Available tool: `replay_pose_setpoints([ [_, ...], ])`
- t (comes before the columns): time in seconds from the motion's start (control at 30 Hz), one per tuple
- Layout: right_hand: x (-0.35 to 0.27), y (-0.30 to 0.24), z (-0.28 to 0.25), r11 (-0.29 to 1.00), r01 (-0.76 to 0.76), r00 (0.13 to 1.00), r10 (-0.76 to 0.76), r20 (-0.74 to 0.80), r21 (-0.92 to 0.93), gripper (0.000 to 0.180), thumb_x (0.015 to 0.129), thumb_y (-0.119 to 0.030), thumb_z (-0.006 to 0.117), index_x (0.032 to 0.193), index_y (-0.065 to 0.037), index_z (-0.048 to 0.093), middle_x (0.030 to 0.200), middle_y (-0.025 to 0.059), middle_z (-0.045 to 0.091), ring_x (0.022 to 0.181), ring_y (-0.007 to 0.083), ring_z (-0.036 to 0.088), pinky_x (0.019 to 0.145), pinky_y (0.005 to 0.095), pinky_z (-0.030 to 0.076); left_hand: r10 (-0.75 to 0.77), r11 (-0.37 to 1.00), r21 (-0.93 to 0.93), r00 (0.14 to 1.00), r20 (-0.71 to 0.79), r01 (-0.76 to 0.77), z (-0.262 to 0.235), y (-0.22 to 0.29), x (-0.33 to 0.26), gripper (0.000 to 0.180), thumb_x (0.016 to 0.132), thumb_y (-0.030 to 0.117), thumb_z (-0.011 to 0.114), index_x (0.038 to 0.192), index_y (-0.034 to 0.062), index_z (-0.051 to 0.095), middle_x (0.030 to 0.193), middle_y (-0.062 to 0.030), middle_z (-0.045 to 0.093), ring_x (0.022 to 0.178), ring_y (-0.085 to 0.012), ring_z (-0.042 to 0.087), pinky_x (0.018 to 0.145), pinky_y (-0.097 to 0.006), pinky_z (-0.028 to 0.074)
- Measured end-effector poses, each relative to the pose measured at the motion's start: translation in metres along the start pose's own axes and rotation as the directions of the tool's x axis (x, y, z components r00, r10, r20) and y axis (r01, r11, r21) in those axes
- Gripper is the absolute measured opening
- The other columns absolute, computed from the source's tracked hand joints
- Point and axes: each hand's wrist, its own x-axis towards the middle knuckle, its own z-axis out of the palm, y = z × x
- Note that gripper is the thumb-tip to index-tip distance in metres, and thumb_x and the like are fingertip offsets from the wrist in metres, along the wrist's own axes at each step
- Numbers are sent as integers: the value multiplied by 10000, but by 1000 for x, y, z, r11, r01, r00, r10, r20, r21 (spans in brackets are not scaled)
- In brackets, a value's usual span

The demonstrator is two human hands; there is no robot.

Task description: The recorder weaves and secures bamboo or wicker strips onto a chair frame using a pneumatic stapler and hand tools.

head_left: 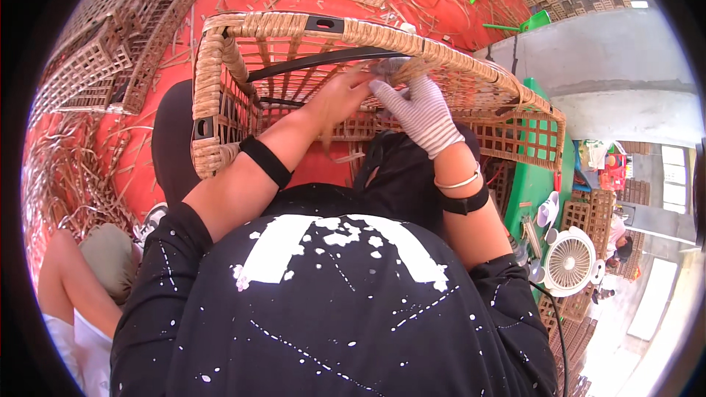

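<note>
A tan woven basket frame (276, 23), with a wrapped rim and open lattice, leans across in front of my knees. Inside it runs a dark curved bar (316, 63). My left hand (342, 99) is bare and reaches over the near side, its fingers drawn together beside the glove and blurred by motion. On my right hand (423, 114) is a grey-and-white striped glove; the fingers are curled at the bar's right end, close to a tan strip (415, 68). The fingertips of both hands nearly meet, and what they pinch is too blurred to make out.
Woven panels (110, 51) are stacked at far left, above a heap of loose strips (73, 154). Scraps litter the red floor covering (173, 59). To the right are a green table (526, 176) and a white fan (570, 261). Another person's knee (62, 268) shows at lower left.
</note>
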Motion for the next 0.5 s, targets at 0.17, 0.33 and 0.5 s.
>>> replay_pose_setpoints([
  [0.17,-13,-14,-6,591,-3,995,-80,-62,-807,430,878,-432,532,1028,-30,561,911,222,631,761,401,626,691,475,495,57,993,102,996,69,-64,5,0,-3,321,883,210,551,1144,30,602,989,-112,656,933,-238,615,855,-355,457],
  [0.33,-54,-16,-15,751,107,990,-144,-3,-651,302,931,-276,510,801,-11,578,635,153,592,549,314,580,535,368,462,406,879,322,906,-120,-351,14,13,-15,370,838,238,638,1142,30,604,1008,-165,646,985,-311,612,882,-362,454],
  [0.5,-85,-70,6,925,-377,908,361,213,38,319,967,-227,477,757,-12,585,558,6,542,418,54,433,409,215,353,394,880,327,913,-102,-343,13,8,-19,400,822,211,685,1177,54,592,1146,-150,624,1057,-257,602,923,-327,446],
])
